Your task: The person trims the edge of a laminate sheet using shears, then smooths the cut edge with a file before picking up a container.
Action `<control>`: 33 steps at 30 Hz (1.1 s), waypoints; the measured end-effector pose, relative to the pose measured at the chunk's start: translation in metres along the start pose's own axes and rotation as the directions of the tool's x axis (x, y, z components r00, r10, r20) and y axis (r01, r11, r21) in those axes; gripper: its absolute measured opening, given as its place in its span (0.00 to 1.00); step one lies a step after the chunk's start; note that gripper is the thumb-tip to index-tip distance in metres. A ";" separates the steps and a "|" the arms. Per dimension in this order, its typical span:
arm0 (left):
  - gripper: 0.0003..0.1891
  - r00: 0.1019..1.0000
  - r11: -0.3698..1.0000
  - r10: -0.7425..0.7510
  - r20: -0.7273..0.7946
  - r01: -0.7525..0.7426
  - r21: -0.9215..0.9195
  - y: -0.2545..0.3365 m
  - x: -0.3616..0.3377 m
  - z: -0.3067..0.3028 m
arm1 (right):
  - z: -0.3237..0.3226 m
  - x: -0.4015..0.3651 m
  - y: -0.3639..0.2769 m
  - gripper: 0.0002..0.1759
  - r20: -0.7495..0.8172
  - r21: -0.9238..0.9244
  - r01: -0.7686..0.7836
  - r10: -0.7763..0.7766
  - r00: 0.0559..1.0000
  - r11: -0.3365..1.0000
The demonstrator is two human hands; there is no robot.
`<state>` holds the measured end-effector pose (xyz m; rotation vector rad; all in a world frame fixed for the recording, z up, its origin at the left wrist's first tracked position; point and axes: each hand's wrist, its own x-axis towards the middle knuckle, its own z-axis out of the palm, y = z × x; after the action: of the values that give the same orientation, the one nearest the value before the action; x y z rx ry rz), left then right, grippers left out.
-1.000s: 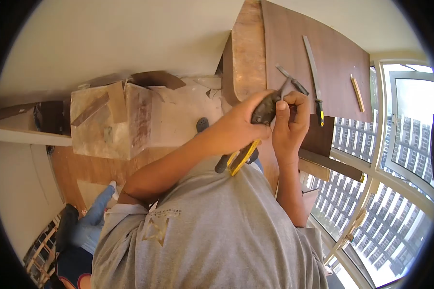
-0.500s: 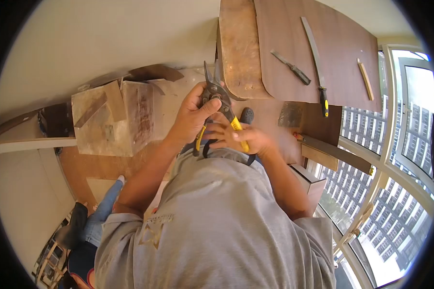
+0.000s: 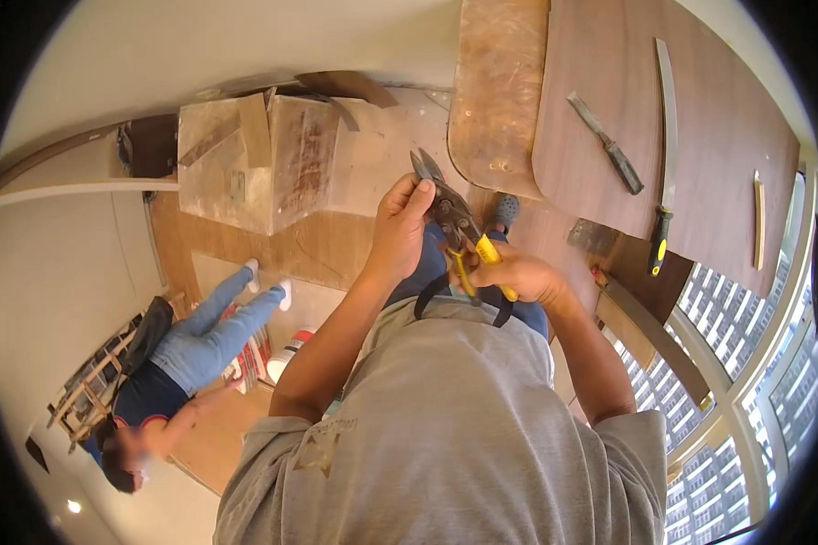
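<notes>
A pair of tin snips [image 3: 453,211] with dark metal jaws and yellow handles is held in front of my waist, its jaws pointing up and left. My left hand [image 3: 398,227] grips it near the pivot, thumb along the base of the jaws. My right hand [image 3: 525,275] is wrapped around the yellow handles, with some fingers hidden behind them. The jaw tips look slightly apart.
On the brown laminate-topped table [image 3: 600,54] lie a chisel-like tool [image 3: 606,143], a long-bladed tool [image 3: 669,136] with black-yellow handle, and a thin wooden strip [image 3: 759,222]. A worn box [image 3: 245,168] stands left. Another person [image 3: 200,350] is at lower left, near a bucket [image 3: 286,356].
My right hand, earlier blurred with fingers spread by the handles, now closes around them. My left hand has shifted along the snips. The view has swung, bringing the other person fully into sight.
</notes>
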<state>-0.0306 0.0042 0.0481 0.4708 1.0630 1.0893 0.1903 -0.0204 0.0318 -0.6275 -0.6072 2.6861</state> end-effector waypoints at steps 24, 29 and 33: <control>0.14 0.911 0.992 -0.121 -0.394 0.123 -0.019 -0.046 0.014 0.039 | -0.028 -0.059 -0.037 0.20 -0.241 -0.180 -0.412 0.366 0.899 0.893; 0.11 0.934 0.994 -0.112 -0.339 0.104 -0.044 -0.039 0.018 0.029 | -0.019 -0.057 -0.037 0.23 -0.221 -0.041 -0.423 0.404 0.887 0.905; 0.10 0.927 0.983 -0.180 -0.329 0.184 -0.020 -0.029 0.021 0.024 | -0.014 -0.053 -0.031 0.28 -0.236 0.061 -0.398 0.400 0.885 0.916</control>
<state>0.0056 0.0141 0.0271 0.1938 1.3799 1.0171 0.2489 -0.0094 0.0530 -1.1748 -0.4324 2.9083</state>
